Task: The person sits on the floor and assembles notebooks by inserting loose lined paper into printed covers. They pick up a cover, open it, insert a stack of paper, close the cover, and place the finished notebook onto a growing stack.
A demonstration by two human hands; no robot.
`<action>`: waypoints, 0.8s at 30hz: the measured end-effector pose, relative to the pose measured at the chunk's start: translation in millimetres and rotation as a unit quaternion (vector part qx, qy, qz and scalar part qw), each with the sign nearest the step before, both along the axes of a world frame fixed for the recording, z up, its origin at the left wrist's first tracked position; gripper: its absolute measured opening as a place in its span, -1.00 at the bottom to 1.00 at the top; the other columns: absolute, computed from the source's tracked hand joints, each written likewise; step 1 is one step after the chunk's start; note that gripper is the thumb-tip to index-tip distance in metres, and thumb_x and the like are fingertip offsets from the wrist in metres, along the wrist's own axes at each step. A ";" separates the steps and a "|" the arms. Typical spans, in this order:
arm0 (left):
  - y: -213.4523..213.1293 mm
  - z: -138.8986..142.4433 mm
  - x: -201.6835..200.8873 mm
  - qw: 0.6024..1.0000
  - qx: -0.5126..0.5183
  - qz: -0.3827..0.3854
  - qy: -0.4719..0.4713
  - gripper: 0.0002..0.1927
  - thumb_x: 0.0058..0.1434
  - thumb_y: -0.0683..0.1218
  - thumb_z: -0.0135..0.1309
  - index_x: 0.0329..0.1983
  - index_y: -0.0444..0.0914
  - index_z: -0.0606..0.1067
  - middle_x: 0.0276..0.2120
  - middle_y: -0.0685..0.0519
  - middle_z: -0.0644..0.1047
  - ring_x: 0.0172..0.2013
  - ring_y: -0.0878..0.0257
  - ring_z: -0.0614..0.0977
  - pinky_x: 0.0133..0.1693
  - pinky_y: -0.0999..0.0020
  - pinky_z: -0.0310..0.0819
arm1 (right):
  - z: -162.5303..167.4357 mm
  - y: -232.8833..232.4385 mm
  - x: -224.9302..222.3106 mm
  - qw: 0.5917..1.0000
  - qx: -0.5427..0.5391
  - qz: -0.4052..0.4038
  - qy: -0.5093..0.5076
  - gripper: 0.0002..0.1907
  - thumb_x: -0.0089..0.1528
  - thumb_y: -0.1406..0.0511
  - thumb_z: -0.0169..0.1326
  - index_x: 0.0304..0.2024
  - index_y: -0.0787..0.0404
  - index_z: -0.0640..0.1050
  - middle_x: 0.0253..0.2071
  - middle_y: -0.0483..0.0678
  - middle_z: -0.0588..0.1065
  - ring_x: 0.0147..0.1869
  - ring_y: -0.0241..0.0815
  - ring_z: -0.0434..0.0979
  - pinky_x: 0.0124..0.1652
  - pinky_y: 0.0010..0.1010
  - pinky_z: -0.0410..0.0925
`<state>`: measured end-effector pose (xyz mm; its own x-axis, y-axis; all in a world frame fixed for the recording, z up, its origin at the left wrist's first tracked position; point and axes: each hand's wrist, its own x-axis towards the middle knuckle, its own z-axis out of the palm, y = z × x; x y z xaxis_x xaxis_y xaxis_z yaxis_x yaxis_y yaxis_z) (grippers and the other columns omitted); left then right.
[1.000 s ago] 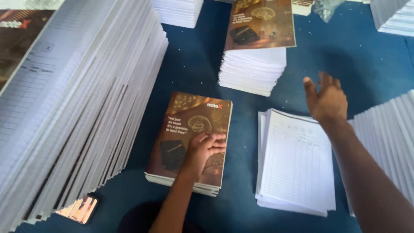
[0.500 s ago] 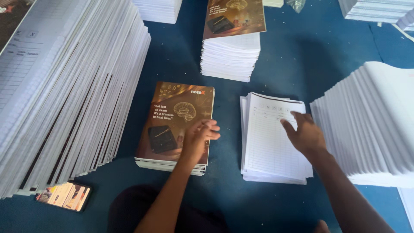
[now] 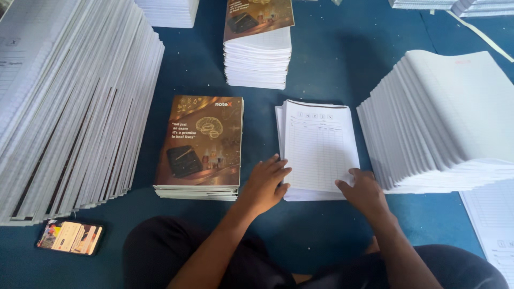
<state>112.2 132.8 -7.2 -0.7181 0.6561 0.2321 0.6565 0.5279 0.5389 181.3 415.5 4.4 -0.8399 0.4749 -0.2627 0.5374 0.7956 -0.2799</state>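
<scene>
My left hand (image 3: 265, 184) lies flat with fingers spread, its tips on the near left corner of the small pile of ruled sheets (image 3: 318, 147); nothing is closed in its grip. My right hand (image 3: 365, 190) rests on the near right corner of the same pile, fingers loosely curled over the edge, pressing rather than clasping anything. The pile sits on the blue floor covering (image 3: 332, 59) right in front of my knees, its top sheet printed with a ruled table.

I judge these sheets light, thin and limp: one sheet would sag if lifted by a corner, and the smooth paper would slide off the pile easily. The near corners, where my fingers already are, look like the best place to pinch, with a thumb underneath so only one set comes away.

Just left of the pile lies a low stack of brown-covered notebooks (image 3: 199, 147), stiffer and heavier by the look. Just to the right a tall slanted stack of white pages (image 3: 450, 118) leans, near my right hand. Farther off stand a taller stack with a brown cover on top (image 3: 258, 48), a long leaning bank of pages (image 3: 64, 107) at far left, and a phone (image 3: 69, 237) on the floor.
</scene>
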 end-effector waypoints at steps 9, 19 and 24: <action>8.2 -3.3 31.8 0.996 -0.075 -0.049 -0.011 -0.43 0.19 -0.07 0.20 0.30 -0.15 0.40 0.35 0.03 0.36 0.46 0.00 0.12 0.34 -0.38 -0.11 | 2.1 -3.2 -7.6 0.998 0.007 -0.050 -0.023 -0.25 0.21 -0.04 0.18 0.29 0.27 0.42 0.20 0.28 0.41 0.21 0.22 0.51 0.14 -0.02 0.41; 12.2 -3.5 44.6 0.994 -0.100 -0.040 -0.016 -0.31 0.15 -0.07 0.23 0.37 -0.14 0.32 0.40 0.06 0.29 0.47 -0.04 0.04 0.33 -0.41 -0.17 | 16.2 0.2 -7.1 0.996 0.025 -0.085 0.004 -0.32 0.09 0.15 0.37 0.24 0.12 0.49 0.10 0.10 0.57 0.14 0.04 0.59 0.11 -0.14 0.42; 11.6 -5.8 45.1 0.993 -0.110 -0.042 -0.034 -0.30 0.13 -0.06 0.25 0.35 -0.12 0.32 0.40 0.05 0.26 0.46 -0.06 0.02 0.33 -0.40 -0.17 | 40.2 -8.5 -1.6 0.996 0.044 -0.079 0.021 -0.48 0.09 0.13 0.40 0.05 0.13 0.61 -0.09 0.08 0.64 -0.01 0.01 0.66 0.02 -0.18 0.47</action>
<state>157.3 144.4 -13.0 -0.6682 0.7433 0.0303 0.6692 0.5828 0.4610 179.8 406.9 44.6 -0.7617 0.6225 -0.1796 0.6477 0.7241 -0.2372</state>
